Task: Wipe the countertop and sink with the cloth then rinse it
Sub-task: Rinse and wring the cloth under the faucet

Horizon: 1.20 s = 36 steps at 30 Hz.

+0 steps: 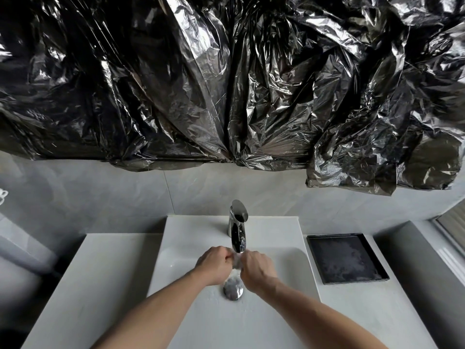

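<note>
step: rinse | cloth (236, 262) under faucet (237, 229), above drain (233, 288), mid-sink (284, 270) | left hand (214, 264) and right hand (256, 269) each clench one end | I'd knead it under the spout, then wring low.

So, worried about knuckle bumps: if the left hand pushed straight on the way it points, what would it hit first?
Probably the cloth that the left hand already grips, then the right hand; the faucet spout sits close above, though depth is unclear.

two hands (216, 265), one cloth (236, 263), one tray (347, 258)
</note>
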Tool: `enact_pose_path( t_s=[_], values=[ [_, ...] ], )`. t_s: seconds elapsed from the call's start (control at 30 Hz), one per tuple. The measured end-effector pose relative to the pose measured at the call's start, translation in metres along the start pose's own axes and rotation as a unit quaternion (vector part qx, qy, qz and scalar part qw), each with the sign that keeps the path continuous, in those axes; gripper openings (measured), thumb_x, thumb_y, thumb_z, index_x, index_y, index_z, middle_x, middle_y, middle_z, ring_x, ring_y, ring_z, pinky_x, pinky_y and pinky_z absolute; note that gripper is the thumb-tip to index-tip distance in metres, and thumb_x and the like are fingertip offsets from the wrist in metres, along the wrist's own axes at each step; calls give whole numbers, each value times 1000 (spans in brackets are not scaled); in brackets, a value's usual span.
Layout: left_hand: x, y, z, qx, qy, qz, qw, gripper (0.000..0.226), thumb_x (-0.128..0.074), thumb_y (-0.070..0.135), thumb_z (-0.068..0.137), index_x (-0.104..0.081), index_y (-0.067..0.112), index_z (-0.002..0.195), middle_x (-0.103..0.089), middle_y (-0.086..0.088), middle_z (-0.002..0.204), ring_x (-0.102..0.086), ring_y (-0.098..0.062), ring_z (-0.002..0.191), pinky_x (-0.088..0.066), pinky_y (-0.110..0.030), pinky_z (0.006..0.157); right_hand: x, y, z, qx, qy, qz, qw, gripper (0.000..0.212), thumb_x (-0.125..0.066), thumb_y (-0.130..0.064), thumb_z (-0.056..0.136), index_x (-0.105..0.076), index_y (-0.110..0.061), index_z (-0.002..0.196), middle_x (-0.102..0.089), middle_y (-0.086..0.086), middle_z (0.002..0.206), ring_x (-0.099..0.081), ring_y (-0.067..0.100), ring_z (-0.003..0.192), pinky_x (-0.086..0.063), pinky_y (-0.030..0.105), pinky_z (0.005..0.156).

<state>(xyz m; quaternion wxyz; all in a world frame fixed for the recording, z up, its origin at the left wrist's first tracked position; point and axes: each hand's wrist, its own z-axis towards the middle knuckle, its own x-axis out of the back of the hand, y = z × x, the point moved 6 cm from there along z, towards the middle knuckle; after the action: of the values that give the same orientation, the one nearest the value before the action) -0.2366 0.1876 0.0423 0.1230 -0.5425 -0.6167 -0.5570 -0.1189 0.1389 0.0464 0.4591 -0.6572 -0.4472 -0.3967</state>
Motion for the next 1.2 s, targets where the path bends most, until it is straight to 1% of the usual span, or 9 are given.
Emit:
enact_pose_path(
  t_s=[0.17,0.37,0.47,0.53,0.63,0.73,0.83,1.07,1.2],
  values=[
    [-16,-7,-1,31,-17,-75,997,29,-41,33,87,-60,26,67,-68,5,73,-71,-26,80,-53,-33,73,-14,21,4,-22,13,118,993,12,-45,-17,91,-35,-21,97,-65,7,97,-56,36,83,-40,40,69],
    [-13,-31,-13,47,62,-102,992,26,-44,44,93,-59,31,77,-71,5,86,-68,-23,80,-53,-35,75,-7,25,4,0,11,222,975,33,-65,-57,87,-47,-29,79,-62,-9,84,-50,12,85,-34,23,69],
    [-7,-36,-19,39,92,-82,992,26,-47,48,97,-58,33,79,-66,8,95,-64,-20,87,-50,-35,78,-4,23,-2,22,-13,269,963,26,-62,-51,91,-49,-34,77,-66,-8,72,-59,4,64,-44,22,62],
    [-3,-36,-25,15,114,-73,991,16,-49,49,98,-57,37,104,-58,18,116,-63,-12,91,-48,-33,82,-4,17,-7,28,-45,316,947,25,-55,-46,97,-54,-29,78,-67,-5,67,-62,3,56,-49,22,60],
    [-6,-27,-32,-84,86,-45,992,39,-48,42,101,-39,44,139,-41,31,135,-60,-2,103,-48,-29,91,-9,11,-11,-6,-119,406,906,20,-46,-14,102,-52,-17,83,-50,-1,65,-48,11,49,-45,25,57],
    [-6,-20,-32,-113,54,-46,991,29,-43,33,103,-47,43,131,-51,25,131,-56,-6,111,-46,-28,96,-6,3,-17,-4,-167,414,895,11,-47,-20,94,-53,-15,87,-45,-6,61,-41,6,47,-44,21,57],
    [-3,-23,-25,-75,58,-38,995,22,-40,28,101,-57,37,111,-65,18,111,-61,-10,102,-50,-32,93,2,-6,-21,31,-144,387,910,35,-36,-23,112,-63,-20,90,-62,-23,59,-55,-7,55,-41,8,62],
    [-14,-18,-4,27,31,-32,999,25,-38,34,91,-59,27,81,-74,-4,97,-63,-28,92,-49,-35,75,-15,21,-7,64,0,123,990,26,-30,-39,103,-52,-26,95,-72,9,94,-61,38,86,-46,42,74],
    [-17,-25,2,69,59,-110,990,50,-45,57,87,-63,15,67,-71,-3,74,-65,-29,78,-51,-37,71,-16,41,-11,-36,59,254,965,27,-49,-46,101,-52,-30,79,-64,-5,70,-56,21,65,-45,37,65]
  ],
)
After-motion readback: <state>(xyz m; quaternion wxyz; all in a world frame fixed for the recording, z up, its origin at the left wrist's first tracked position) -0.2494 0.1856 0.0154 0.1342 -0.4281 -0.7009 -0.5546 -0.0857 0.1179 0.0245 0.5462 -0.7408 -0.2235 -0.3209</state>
